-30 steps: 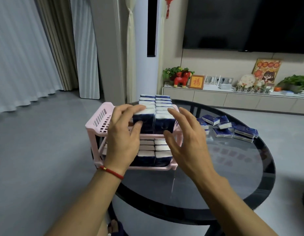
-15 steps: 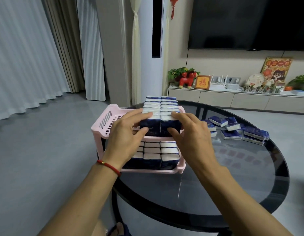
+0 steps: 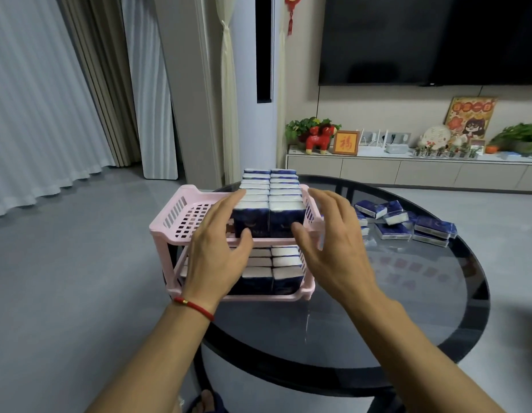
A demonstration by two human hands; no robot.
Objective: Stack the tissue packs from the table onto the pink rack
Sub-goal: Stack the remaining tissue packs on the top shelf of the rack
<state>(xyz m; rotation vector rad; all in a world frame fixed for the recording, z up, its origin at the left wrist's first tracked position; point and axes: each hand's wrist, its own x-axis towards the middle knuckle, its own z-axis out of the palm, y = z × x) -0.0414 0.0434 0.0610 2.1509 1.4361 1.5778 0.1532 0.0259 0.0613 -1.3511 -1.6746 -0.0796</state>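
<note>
Pink rack, 2 tiers, set on round glass table; tissue packs stacked in rows. Left hand & right hand held w/ fingers spread beside front packs. Loose packs scattered at right.

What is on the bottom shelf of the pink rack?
More tissue packs stand in rows on the pink rack's bottom shelf. The left hand covers the packs on that side, so they cannot be counted.

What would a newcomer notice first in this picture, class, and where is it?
Centre frame, two bare hands, left hand and right hand, flank the front of two rows of blue tissue packs on the pink rack's top tier. More loose packs lie to the right on the round glass table.
</note>
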